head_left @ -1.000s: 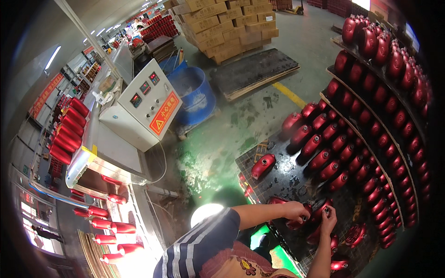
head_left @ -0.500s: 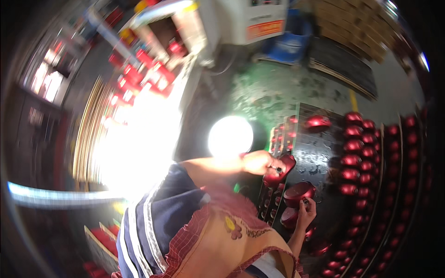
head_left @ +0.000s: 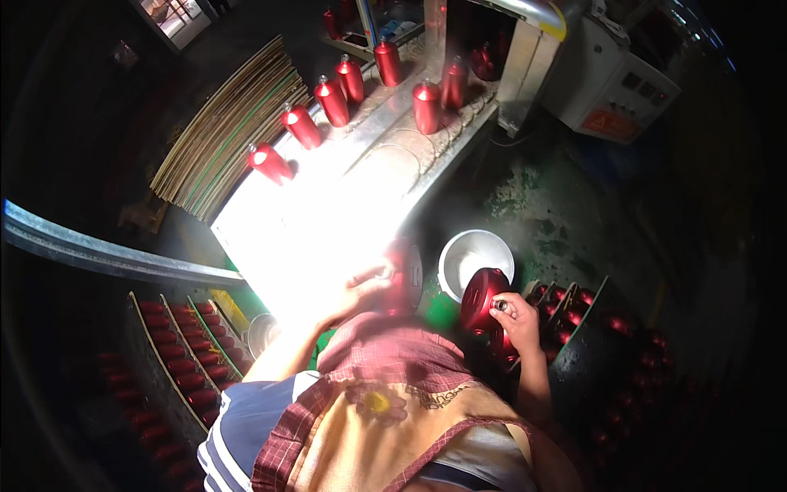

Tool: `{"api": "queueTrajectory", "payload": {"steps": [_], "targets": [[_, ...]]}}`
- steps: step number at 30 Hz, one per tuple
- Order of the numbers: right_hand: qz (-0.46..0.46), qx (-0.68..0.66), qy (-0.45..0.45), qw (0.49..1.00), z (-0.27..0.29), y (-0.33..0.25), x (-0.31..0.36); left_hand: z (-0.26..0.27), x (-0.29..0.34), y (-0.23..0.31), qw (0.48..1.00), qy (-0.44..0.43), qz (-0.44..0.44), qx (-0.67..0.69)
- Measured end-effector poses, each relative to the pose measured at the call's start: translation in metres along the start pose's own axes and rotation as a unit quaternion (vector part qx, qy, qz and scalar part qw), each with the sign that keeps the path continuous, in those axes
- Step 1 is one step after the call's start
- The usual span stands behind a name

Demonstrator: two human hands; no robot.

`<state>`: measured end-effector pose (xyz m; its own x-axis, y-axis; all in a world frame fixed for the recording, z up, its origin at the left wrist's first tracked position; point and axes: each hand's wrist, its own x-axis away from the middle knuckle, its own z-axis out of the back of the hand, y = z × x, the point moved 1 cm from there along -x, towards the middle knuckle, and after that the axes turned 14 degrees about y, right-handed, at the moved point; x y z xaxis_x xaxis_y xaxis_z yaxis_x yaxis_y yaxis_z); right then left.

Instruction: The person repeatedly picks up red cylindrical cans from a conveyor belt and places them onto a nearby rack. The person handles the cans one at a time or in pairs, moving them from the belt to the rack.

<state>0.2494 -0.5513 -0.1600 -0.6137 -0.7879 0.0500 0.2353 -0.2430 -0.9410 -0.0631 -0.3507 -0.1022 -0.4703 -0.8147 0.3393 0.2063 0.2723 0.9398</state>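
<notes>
My right hand is closed around the small metal neck of a glossy red metal bottle, which is tilted over the rim of a white bucket. My left hand is closed on another red metal bottle, smeared by motion and strong glare, beside the bright conveyor's near end. The fingers of that hand show only in part. More red bottles stand upright on the conveyor, with pale metal necks on top.
A stack of thin boards lies left of the conveyor. Racked red bottles fill the lower left, and more stand in racks at the right. A metal-framed opening and a white control cabinet are at the back.
My view has swung left from the black board and racks to the conveyor. Both hands have left the board, each carrying a red bottle.
</notes>
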Motion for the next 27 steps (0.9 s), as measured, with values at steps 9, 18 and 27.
{"api": "queueTrajectory", "payload": {"steps": [9,18,27], "targets": [[0.189,0.1,-0.163,0.963,-0.163,-0.112,-0.237,0.073,-0.117,0.013,0.959,0.213,-0.1,-0.156],[0.257,0.123,-0.352,0.892,-0.29,-0.069,-0.383,0.068,-0.24,-0.026,0.961,0.272,0.034,-0.043],[0.169,-0.026,-0.343,0.924,-0.263,-0.03,-0.515,0.013,-0.329,-0.012,0.939,0.315,0.082,-0.116]]}}
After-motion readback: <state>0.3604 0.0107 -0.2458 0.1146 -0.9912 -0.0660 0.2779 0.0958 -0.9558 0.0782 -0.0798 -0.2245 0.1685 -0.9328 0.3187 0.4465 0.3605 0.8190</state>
